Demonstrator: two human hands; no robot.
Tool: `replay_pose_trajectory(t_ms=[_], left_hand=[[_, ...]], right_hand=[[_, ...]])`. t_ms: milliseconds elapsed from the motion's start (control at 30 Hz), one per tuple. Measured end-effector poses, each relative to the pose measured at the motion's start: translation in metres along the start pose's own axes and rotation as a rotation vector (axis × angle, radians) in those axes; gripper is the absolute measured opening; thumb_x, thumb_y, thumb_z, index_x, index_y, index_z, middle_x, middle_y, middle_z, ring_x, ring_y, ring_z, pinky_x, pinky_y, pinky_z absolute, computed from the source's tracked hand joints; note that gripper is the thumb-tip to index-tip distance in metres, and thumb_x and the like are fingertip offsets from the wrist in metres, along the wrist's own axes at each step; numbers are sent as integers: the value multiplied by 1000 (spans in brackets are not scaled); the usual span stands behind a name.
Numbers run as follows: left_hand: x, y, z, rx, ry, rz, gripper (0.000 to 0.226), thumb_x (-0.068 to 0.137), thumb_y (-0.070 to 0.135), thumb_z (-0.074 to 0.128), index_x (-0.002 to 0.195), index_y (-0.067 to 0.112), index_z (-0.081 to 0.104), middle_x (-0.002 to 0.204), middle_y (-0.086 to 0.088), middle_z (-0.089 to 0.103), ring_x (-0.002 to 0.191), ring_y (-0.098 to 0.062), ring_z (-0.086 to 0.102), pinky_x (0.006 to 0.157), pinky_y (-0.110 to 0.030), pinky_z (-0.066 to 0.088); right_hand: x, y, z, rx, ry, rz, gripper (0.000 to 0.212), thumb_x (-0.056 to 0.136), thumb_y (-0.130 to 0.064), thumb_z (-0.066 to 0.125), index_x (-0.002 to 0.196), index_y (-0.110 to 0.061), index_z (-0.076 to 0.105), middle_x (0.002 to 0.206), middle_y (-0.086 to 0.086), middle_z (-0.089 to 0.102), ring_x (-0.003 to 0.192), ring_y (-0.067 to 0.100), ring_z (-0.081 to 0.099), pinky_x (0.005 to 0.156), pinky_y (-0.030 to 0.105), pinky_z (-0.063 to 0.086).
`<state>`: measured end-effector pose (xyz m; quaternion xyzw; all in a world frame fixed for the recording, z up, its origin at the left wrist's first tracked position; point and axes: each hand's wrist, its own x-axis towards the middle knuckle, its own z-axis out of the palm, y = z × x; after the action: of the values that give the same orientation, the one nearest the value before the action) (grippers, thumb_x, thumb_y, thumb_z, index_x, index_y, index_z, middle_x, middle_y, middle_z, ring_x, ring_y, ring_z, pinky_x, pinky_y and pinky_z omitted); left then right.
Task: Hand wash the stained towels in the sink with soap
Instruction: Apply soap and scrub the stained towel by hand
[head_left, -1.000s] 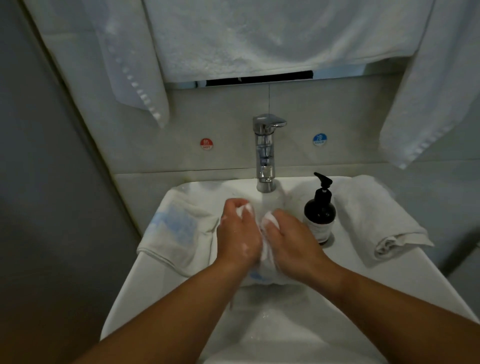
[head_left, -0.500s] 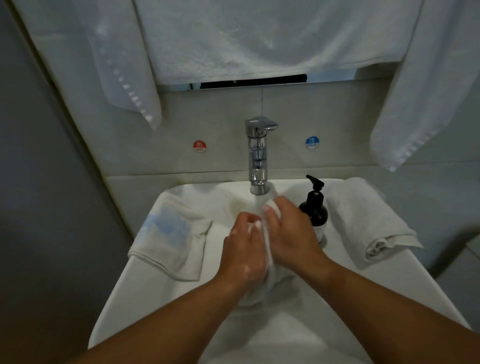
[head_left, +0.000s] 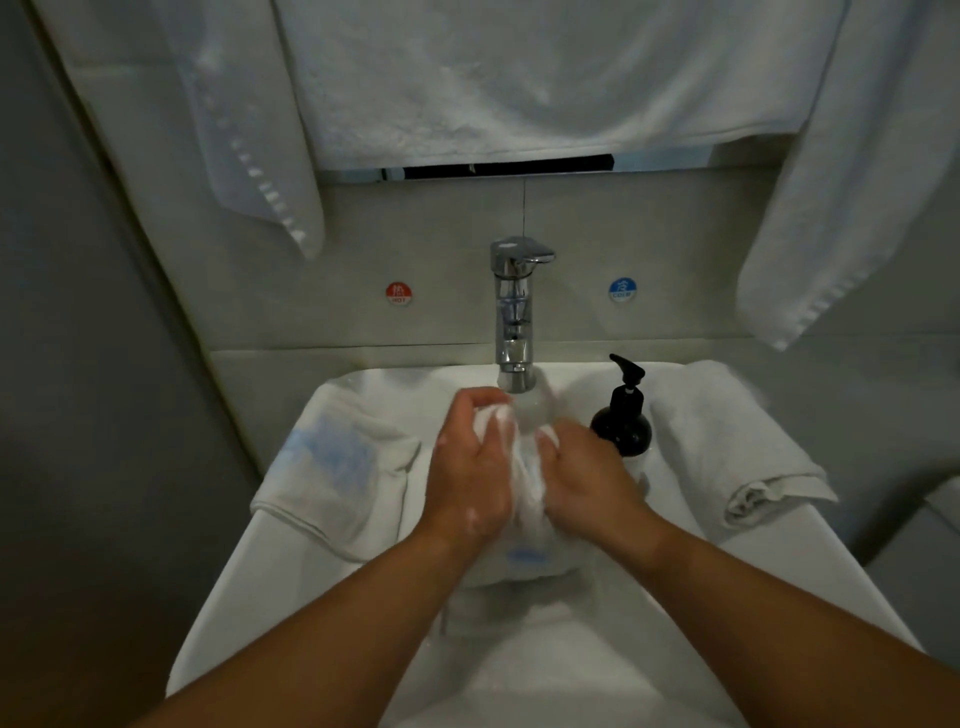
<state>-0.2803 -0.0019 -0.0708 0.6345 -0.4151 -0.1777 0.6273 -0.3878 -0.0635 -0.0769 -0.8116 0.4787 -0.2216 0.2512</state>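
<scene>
Right now both hands are clenching one sudsy white towel (head_left: 527, 483) directly below the faucet (head_left: 514, 312), over the sink (head_left: 291, 587) basin — the left hand (head_left: 467, 467) is gripping its upper bunch, the right hand (head_left: 587, 478) is squeezing the fold beside it. Left of the faucet a blue-stained towel (head_left: 332, 467) is lying over the rim; right of the faucet the black soap bottle (head_left: 623, 423) is standing — a rolled towel (head_left: 727, 447) is lying just beyond.

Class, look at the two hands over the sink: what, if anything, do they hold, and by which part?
Both hold one soapy towel, bunched between them below the faucet: the left hand grips its left folds, the right hand its right folds.
</scene>
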Motion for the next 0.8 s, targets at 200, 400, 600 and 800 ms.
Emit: replay_pose_trajectory(t_ms=[200,400,600,800], left_hand=[[-6,-15,-6,360,-155,-91,14,106,27,44,111,26,56,104,1,69,92,-17,63,74,-21,46],[7,-2,-6,-15,10,-94,10,99,29,53,103,30,62,99,7,71,98,-17,67,84,-32,54],[-12,-7,-1,332,-182,-113,14,107,23,42,111,24,55,105,0,67,96,-18,64,72,-24,42],[0,-1,-3,166,55,-125,12,105,27,44,108,29,56,99,6,66,98,-21,63,89,-38,52]], right_hand=[[-7,-15,7,218,152,-122,16,105,-34,45,97,-22,53,90,0,65,83,21,62,75,35,49],[-2,-1,4,-16,-94,-30,25,107,-29,40,97,-15,59,105,9,67,101,31,63,83,36,46],[-1,-14,2,255,174,-52,20,105,-30,46,94,-19,57,88,0,65,85,21,63,75,34,46],[-16,-13,3,31,-29,-113,21,106,-30,43,87,-24,49,88,-5,56,87,22,58,71,31,37]])
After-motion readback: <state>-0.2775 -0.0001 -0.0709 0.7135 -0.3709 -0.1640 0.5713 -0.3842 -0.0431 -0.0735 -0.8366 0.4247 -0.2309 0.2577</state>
